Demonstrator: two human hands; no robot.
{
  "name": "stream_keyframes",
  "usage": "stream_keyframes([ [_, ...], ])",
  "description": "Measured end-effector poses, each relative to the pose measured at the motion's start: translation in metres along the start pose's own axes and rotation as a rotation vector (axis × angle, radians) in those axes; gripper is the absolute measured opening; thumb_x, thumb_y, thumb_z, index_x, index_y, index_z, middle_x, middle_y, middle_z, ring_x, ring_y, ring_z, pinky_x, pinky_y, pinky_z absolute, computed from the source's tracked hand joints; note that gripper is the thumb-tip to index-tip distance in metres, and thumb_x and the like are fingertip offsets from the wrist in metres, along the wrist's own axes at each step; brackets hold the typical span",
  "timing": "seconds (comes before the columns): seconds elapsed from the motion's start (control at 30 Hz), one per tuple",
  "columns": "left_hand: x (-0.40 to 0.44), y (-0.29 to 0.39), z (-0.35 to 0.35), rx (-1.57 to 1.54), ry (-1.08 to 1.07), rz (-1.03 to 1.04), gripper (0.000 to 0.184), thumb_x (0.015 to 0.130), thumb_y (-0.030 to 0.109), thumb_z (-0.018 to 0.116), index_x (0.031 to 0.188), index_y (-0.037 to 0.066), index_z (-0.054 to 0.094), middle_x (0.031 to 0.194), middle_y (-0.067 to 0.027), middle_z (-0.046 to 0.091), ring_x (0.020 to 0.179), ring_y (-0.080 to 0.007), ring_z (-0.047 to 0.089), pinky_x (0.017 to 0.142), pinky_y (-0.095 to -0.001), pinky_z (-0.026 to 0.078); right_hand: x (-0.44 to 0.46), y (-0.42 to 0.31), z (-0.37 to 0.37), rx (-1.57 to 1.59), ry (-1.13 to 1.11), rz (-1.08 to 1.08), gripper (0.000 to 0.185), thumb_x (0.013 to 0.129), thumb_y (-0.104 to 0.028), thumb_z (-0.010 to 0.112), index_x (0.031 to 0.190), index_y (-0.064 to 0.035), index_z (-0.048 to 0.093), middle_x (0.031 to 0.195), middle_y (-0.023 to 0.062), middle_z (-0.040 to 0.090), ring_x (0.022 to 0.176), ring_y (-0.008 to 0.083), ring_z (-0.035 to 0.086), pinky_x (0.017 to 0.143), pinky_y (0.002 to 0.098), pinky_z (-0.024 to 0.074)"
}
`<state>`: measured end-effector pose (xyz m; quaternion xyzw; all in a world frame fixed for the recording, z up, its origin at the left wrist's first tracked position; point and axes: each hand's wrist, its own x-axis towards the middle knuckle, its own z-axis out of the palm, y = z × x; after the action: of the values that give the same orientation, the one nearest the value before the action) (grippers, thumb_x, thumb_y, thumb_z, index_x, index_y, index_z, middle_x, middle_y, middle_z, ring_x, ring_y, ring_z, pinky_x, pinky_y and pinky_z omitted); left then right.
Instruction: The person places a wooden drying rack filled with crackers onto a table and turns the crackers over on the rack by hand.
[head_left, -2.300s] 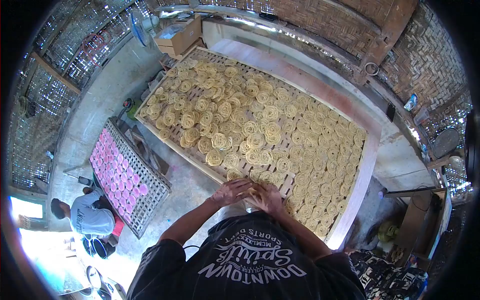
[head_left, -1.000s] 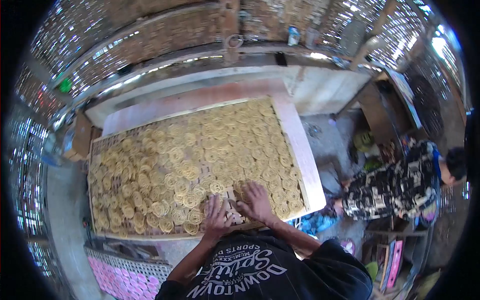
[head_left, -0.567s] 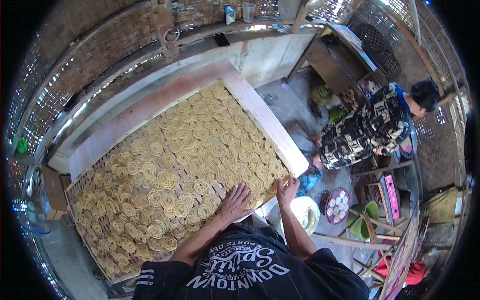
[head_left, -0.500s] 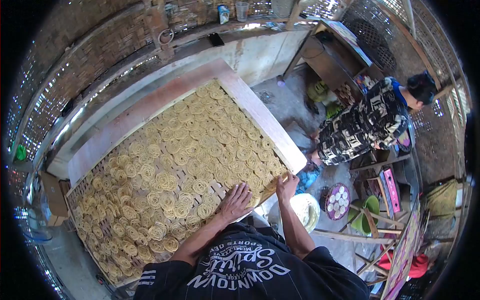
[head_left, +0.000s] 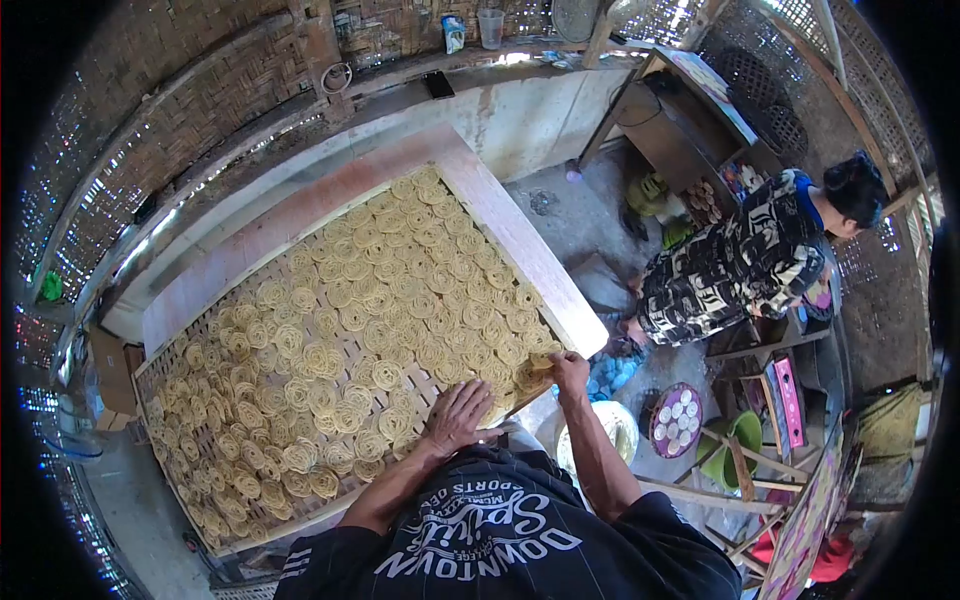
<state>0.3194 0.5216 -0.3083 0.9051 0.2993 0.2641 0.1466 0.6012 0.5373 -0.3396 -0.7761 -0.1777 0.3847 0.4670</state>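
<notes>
A large woven bamboo rack point(head_left: 375, 348) spreads out before me, covered with pale yellow rosette-shaped coils point(head_left: 420, 250) that look like strand crackers. My left hand point(head_left: 458, 415) lies flat on the rack near its close edge, fingers stretched, with coils just beyond the fingertips. At the near right corner, my right hand point(head_left: 570, 374) pinches a coiled cracker point(head_left: 541, 361), tilted up from the others around it. Part of that coil is hidden behind my fingers.
Under the rack is a pale board point(head_left: 530, 235). A whitish basin point(head_left: 610, 430), a purple plate point(head_left: 676, 420) of white discs and a green tub point(head_left: 730, 450) stand lower right. A person in a patterned shirt point(head_left: 735, 250) stands at right, facing away. A cardboard box point(head_left: 112, 380) is at left.
My right hand has shifted slightly left and inward from the rack's corner edge, and a coil now shows raised in its fingers. My left hand stays flat. The view has shifted a little.
</notes>
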Motion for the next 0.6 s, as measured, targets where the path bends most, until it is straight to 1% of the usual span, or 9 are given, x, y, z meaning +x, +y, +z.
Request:
stream_keyframes([
  [0.03, 0.007, 0.004, -0.001, 0.024, -0.018, -0.025, 0.053, 0.091, 0.045, 0.062, 0.124, 0.003, 0.062, 0.133, -0.0171, 0.059, 0.131, -0.0349, 0.049, 0.113, -0.0471, 0.034, -0.002, -0.009, 0.006, 0.098, -0.04, 0.051, 0.019, 0.083, -0.011, 0.069, 0.09, 0.0035, 0.059, 0.078, 0.0109, 0.063, 0.059, 0.0194, 0.063, 0.045, 0.0312, 0.0537],
  [0.13, 0.021, 0.01, 0.007, 0.088, -0.076, -0.015, 0.052, 0.091, 0.043, 0.062, 0.126, 0.004, 0.061, 0.136, -0.0184, 0.057, 0.132, -0.0349, 0.048, 0.114, -0.0473, 0.032, 0.002, -0.014, 0.019, 0.028, 0.015, 0.057, 0.029, 0.085, -0.012, 0.068, 0.104, 0.006, 0.056, 0.09, 0.0141, 0.064, 0.061, 0.0213, 0.064, 0.048, 0.0336, 0.0575],
  [0.17, 0.025, 0.01, 0.011, 0.103, -0.096, 0.006, 0.051, 0.092, 0.041, 0.063, 0.127, 0.004, 0.061, 0.137, -0.0188, 0.056, 0.133, -0.0347, 0.048, 0.115, -0.0474, 0.032, 0.013, 0.003, 0.02, 0.005, 0.048, -0.009, 0.037, 0.086, -0.014, 0.069, 0.112, 0.0074, 0.052, 0.097, 0.0152, 0.064, 0.066, 0.0233, 0.067, 0.05, 0.0351, 0.0593],
  [0.27, 0.014, 0.005, 0.043, 0.134, -0.092, 0.02, 0.047, 0.094, 0.038, 0.061, 0.125, 0.003, 0.062, 0.139, -0.0196, 0.055, 0.134, -0.0338, 0.046, 0.116, -0.0477, 0.03, 0.022, -0.005, 0.02, 0.068, -0.14, 0.017, 0.04, 0.086, -0.017, 0.071, 0.114, 0.0071, 0.055, 0.095, 0.0149, 0.065, 0.07, 0.0257, 0.069, 0.049, 0.0363, 0.0593],
  [0.3, 0.016, 0.01, 0.039, 0.14, -0.055, 0.009, 0.04, 0.094, 0.03, 0.06, 0.122, 0.002, 0.064, 0.134, -0.0196, 0.058, 0.13, -0.0323, 0.051, 0.114, -0.046, 0.035, 0.024, -0.012, 0.019, 0.036, -0.178, 0.028, 0.039, 0.085, -0.018, 0.073, 0.113, 0.0057, 0.059, 0.094, 0.0159, 0.067, 0.07, 0.0283, 0.069, 0.05, 0.0379, 0.0596],
  [0.4, 0.01, 0.003, 0.053, 0.11, -0.002, -0.013, 0.032, 0.093, 0.019, 0.058, 0.118, 0.002, 0.066, 0.127, -0.0187, 0.063, 0.124, -0.0308, 0.058, 0.11, -0.043, 0.041, 0.018, -0.053, 0.028, -0.084, -0.23, -0.033, 0.036, 0.084, -0.016, 0.074, 0.11, 0.0055, 0.063, 0.094, 0.0175, 0.069, 0.068, 0.0296, 0.07, 0.052, 0.0408, 0.0606],
  [0.43, 0.019, 0.008, 0.047, 0.09, 0.049, -0.031, 0.03, 0.089, 0.009, 0.056, 0.116, 0.001, 0.066, 0.119, -0.0171, 0.067, 0.114, -0.0297, 0.064, 0.103, -0.0404, 0.049, 0.017, -0.065, 0.03, -0.082, -0.284, 0.043, 0.035, 0.084, -0.015, 0.073, 0.11, 0.0058, 0.063, 0.094, 0.0177, 0.069, 0.068, 0.0292, 0.07, 0.054, 0.041, 0.0611],
  [0.5, 0.029, 0.013, 0.042, 0.039, 0.09, -0.109, 0.028, 0.088, 0.01, 0.061, 0.114, 0.001, 0.066, 0.113, -0.0156, 0.069, 0.108, -0.0285, 0.067, 0.095, -0.0388, 0.053, 0.018, -0.085, 0.035, -0.073, -0.389, 0.191, 0.033, 0.084, -0.013, 0.073, 0.109, 0.0063, 0.064, 0.093, 0.0181, 0.069, 0.069, 0.0286, 0.07, 0.057, 0.0415, 0.062],
  [0.6, 0.023, 0.017, 0.038, 0.045, 0.067, -0.331, 0.024, 0.089, 0.01, 0.063, 0.112, 0.002, 0.066, 0.105, -0.0158, 0.07, 0.099, -0.0289, 0.069, 0.083, -0.0384, 0.058, 0.046, -0.065, 0.043, -0.073, -0.519, 0.135, 0.031, 0.084, -0.01, 0.072, 0.108, 0.0068, 0.064, 0.09, 0.0177, 0.069, 0.071, 0.0273, 0.07, 0.061, 0.0406, 0.0627],
])
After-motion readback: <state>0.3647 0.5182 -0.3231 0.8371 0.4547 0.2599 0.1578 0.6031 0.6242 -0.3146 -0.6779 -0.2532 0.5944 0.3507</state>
